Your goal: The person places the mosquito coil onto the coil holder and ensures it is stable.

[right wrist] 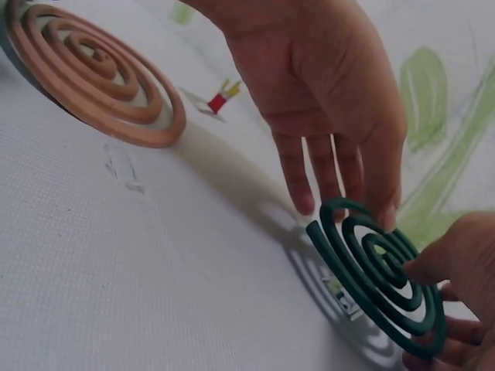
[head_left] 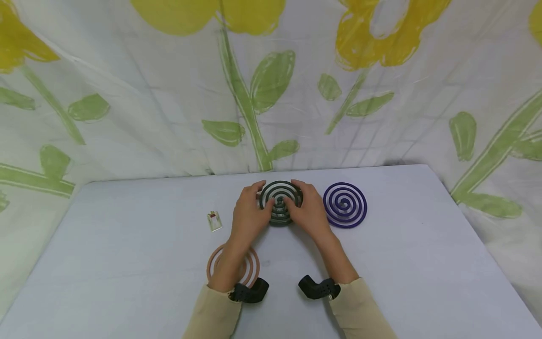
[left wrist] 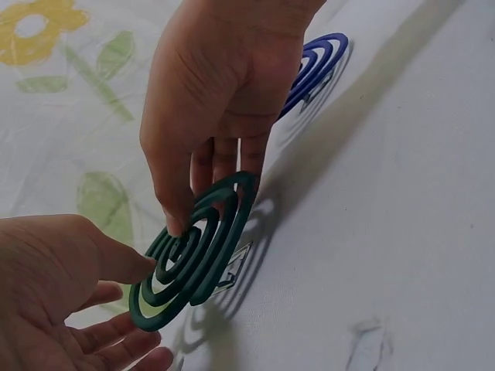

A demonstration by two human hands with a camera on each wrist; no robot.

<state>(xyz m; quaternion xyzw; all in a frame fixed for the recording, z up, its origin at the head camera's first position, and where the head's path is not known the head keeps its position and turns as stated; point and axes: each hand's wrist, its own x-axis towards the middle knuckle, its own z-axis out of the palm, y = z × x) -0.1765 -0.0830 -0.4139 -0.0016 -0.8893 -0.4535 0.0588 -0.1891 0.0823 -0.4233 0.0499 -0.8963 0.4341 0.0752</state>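
Observation:
A dark green spiral coil (head_left: pixel 279 223) (left wrist: pixel 203 294) (right wrist: pixel 361 297) is held between both hands, tilted and raised off the table. My left hand (head_left: pixel 250 214) (left wrist: pixel 54 278) (right wrist: pixel 325 85) grips its left side, thumb on the inner rings and fingers at the outer edge. On the opposite side my right hand (head_left: pixel 311 212) (left wrist: pixel 224 85) (right wrist: pixel 464 267) pinches it the same way. Beneath the coil, partly hidden by its rings, a small metal-like stand (left wrist: pixel 232 272) (right wrist: pixel 351 311) lies on the table.
Right of my right hand lies a blue-purple coil (head_left: pixel 345 225) (left wrist: pixel 334 56). An orange coil (head_left: pixel 257 268) (right wrist: pixel 158 137) is partly under my left forearm. A small piece with a red part (head_left: pixel 214 221) (right wrist: pixel 217 102) lies left of my left hand. Behind the table (head_left: pixel 402 263) hangs a flower-patterned curtain.

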